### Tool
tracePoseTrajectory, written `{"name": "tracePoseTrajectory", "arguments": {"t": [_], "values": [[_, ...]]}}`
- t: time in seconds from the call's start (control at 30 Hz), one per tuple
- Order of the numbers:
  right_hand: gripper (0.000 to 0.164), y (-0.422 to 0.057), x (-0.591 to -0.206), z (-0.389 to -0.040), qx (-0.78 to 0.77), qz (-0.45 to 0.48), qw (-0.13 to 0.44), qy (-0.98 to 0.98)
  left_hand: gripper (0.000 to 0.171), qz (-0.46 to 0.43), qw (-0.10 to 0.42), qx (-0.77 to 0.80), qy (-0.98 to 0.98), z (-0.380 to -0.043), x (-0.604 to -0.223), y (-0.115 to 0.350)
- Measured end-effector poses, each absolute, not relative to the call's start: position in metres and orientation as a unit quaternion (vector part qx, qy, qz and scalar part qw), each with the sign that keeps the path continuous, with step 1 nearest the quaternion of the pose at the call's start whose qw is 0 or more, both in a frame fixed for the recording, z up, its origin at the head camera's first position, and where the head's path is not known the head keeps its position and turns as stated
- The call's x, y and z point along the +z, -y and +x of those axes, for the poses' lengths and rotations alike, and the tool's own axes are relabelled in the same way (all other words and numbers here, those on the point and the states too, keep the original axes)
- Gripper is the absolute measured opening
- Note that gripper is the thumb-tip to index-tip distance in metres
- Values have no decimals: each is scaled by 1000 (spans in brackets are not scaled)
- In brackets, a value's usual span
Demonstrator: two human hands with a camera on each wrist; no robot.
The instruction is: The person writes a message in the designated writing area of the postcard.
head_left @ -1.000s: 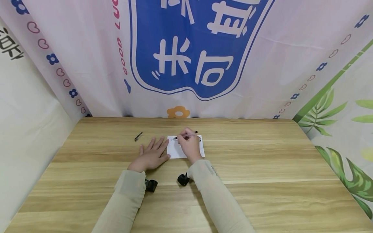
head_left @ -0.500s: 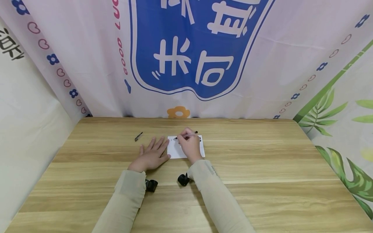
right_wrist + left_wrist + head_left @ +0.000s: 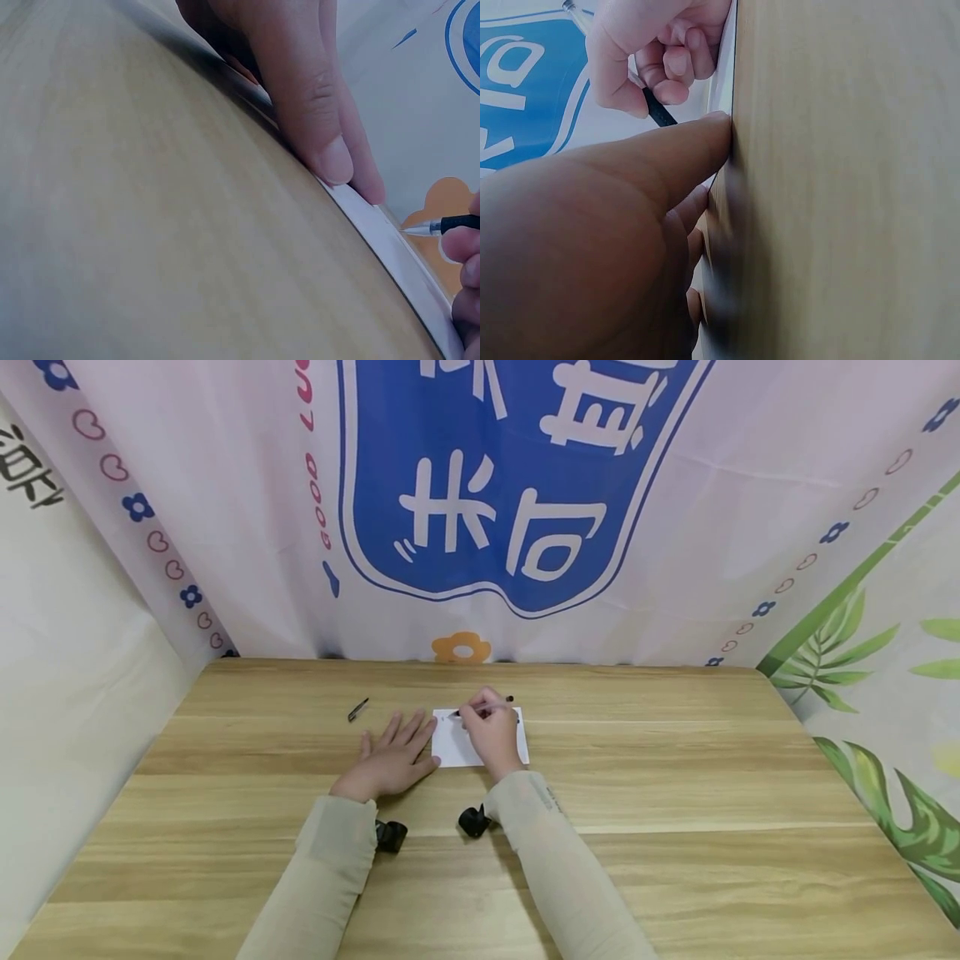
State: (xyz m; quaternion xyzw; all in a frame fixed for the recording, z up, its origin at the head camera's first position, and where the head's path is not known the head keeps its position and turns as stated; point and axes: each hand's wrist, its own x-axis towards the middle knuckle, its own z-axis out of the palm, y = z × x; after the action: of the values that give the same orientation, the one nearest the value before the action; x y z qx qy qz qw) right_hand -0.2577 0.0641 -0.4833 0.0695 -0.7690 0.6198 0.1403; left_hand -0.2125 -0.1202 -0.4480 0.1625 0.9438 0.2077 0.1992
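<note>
In the head view a small white sheet of paper [image 3: 452,750] lies on the wooden table. My right hand [image 3: 492,739] rests on its right part and pinches a pen [image 3: 495,704] with a clear barrel and black grip. The pen slants, its tip near the paper's upper left, beside a tiny dark mark. My left hand [image 3: 386,767] lies flat with fingers spread, thumb and fingertips at the paper's left edge. In the right wrist view the pen's metal tip [image 3: 424,228] shows close over the paper [image 3: 390,244]. The left wrist view shows the black grip [image 3: 658,109] under the right fingers.
A small dark pen cap [image 3: 357,709] lies on the table [image 3: 675,793] beyond the left hand. Black wrist cameras sit at both cuffs, such as the right one [image 3: 473,822]. A printed curtain [image 3: 262,527] hangs behind the table's far edge.
The head view has shifted very slightly. Both hands stay in place, the left at the paper's edge and the right holding the pen, whose tip has barely moved.
</note>
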Motion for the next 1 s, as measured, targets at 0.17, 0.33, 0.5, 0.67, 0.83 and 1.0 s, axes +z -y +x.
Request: {"name": "tracePoseTrajectory", "arguments": {"t": [0.17, 0.33, 0.5, 0.67, 0.83, 1.0], "values": [[12, -65, -483, -258, 614, 77, 137, 774, 71, 165, 193, 211, -944, -216, -454, 121], [11, -65, -482, -258, 613, 81, 136, 774, 71, 163, 191, 212, -944, -217, -455, 121], [10, -65, -482, -257, 617, 81, 127, 772, 70, 161, 193, 209, -945, -214, -451, 120], [12, -65, -482, -256, 624, 80, 123, 768, 72, 165, 192, 216, -943, -211, -446, 120], [14, -65, -481, -256, 629, 80, 120, 764, 72, 164, 189, 211, -945, -212, -449, 120], [13, -65, -481, -255, 628, 83, 125, 763, 72, 166, 184, 211, -946, -214, -452, 121]]}}
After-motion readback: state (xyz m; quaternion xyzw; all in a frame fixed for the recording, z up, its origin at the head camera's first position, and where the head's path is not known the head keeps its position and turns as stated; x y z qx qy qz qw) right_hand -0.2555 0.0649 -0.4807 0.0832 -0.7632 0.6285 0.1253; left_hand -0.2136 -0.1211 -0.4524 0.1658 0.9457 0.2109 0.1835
